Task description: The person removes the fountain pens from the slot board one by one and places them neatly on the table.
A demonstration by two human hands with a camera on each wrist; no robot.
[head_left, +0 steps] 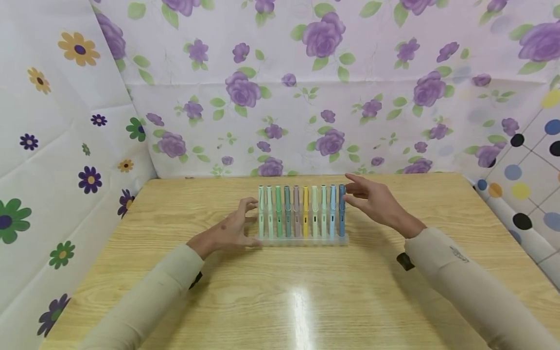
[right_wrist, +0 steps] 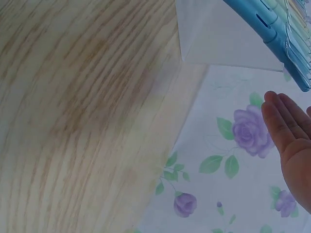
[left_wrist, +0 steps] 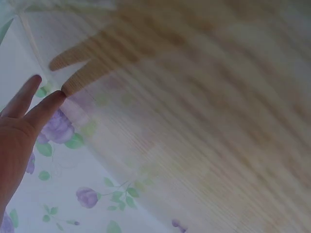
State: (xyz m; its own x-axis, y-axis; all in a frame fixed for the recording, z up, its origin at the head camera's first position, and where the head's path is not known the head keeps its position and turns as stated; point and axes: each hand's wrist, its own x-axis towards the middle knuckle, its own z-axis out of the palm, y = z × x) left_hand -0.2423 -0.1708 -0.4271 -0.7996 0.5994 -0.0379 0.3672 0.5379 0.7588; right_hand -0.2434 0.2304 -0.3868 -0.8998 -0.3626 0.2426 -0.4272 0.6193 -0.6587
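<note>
A clear pen stand (head_left: 302,241) holds a row of several capped pens side by side in greens, grey, mauve, yellow and blues. At its left end is my left hand (head_left: 234,228), thumb along the lower corner and fingers spread by the light green pen (head_left: 261,218). My right hand (head_left: 367,197) is at the upper right end, fingers extended near the cap of the dark blue pen (head_left: 342,209). In the right wrist view, straight fingers (right_wrist: 282,116) lie just below that blue pen's tip and the stand's clear side panel (right_wrist: 228,39).
The stand is on a wood-grain table (head_left: 280,291) near its back edge. Behind rises a wall covering (head_left: 280,58) with purple flowers. Flowered sheeting (head_left: 52,160) borders the left side and dotted sheeting (head_left: 529,194) the right.
</note>
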